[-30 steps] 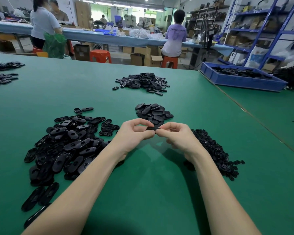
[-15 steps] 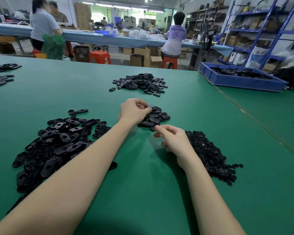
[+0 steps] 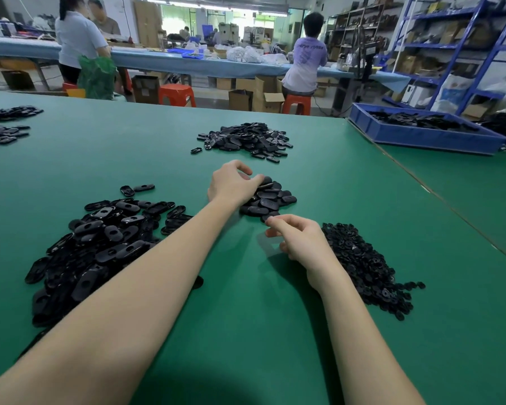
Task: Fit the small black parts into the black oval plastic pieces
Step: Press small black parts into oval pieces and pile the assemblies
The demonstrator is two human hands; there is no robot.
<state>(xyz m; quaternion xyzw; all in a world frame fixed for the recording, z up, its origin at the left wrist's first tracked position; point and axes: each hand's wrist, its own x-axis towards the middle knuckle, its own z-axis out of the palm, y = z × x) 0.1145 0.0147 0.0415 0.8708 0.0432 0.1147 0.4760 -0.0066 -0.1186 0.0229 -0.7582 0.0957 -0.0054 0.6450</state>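
The left hand (image 3: 231,182) reached over the small heap of oval pieces (image 3: 270,200) on the green table (image 3: 275,331), fingers curled onto the topmost piece. The right hand (image 3: 300,239) hung loosely curled, holding nothing I could see, just beside the pile of small parts (image 3: 365,264). A bigger heap of ovals (image 3: 100,244) lay left of the forearm.

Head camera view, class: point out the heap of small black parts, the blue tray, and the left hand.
heap of small black parts (image 3: 365,267), head view, middle of the heap.
blue tray (image 3: 430,138), head view, its near side wall.
left hand (image 3: 231,184), head view, back of the hand, over the small oval-piece pile.
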